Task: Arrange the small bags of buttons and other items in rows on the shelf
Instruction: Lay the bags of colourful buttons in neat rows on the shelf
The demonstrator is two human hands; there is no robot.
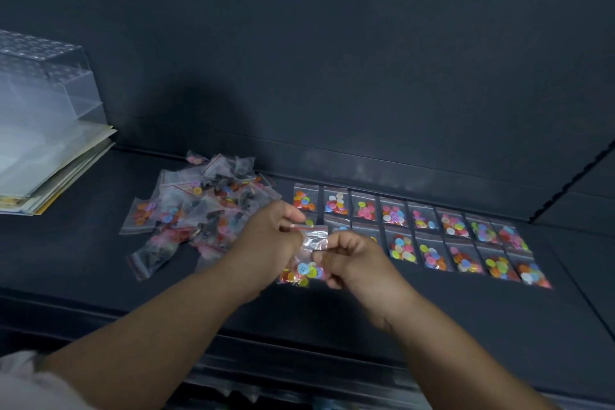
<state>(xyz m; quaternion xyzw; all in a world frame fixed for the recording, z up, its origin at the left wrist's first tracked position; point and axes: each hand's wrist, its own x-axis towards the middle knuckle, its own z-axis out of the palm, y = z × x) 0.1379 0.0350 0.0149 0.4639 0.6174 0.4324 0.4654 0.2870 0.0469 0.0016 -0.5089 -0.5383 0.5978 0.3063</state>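
Observation:
On the dark shelf [432,316] both my hands hold one small clear bag of coloured buttons [309,256] above the front middle. My left hand [269,236] pinches its red-striped top edge, and my right hand [352,256] pinches its right side. To the left lies a loose pile of small bags [199,206] with buttons and dark items. To the right, several bags lie flat in two rows [432,236]; my hands hide the left end of the front row.
A clear plastic box [43,83] stands on a stack of papers and folders [50,170] at the far left of the shelf. The dark back wall [332,76] rises behind the bags. A lower ledge [299,373] runs below the shelf's front edge.

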